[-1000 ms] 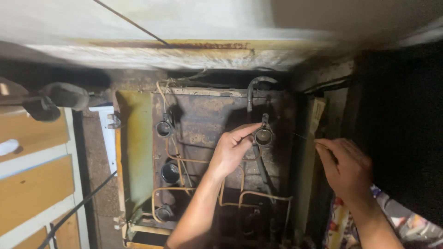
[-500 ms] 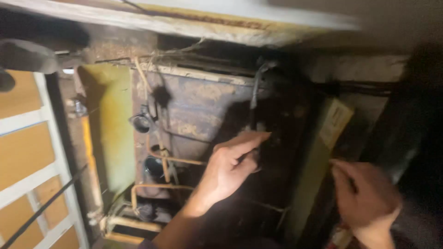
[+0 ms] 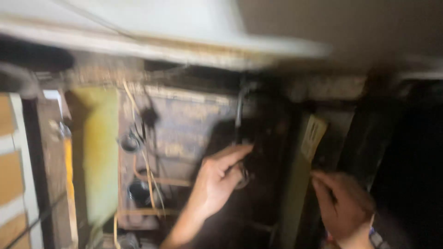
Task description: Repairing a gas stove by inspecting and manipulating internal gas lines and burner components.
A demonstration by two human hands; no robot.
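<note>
I look down into the open, rusty inside of a gas cooktop (image 3: 184, 124) with thin copper-coloured tubes (image 3: 152, 177) and dark round burner fittings. My left hand (image 3: 219, 180) reaches into the middle, its fingers closed around a small dark round fitting (image 3: 243, 177) below a bent metal pipe (image 3: 240, 106). My right hand (image 3: 344, 205) sits at the lower right, fingers pinched together beside the appliance's right wall; whether it holds anything is too blurred to tell. The whole picture is motion-blurred.
A pale raised lid or panel (image 3: 184, 32) spans the top. A yellow-green side panel (image 3: 99, 157) stands at the left, wooden drawer fronts (image 3: 11, 175) beyond it. A pale label (image 3: 313, 133) hangs on the right wall. Far right is dark.
The view has swung and blurred. My left hand has stayed on the round fitting, fingers curling more around it. My right hand has dropped lower in the view.
</note>
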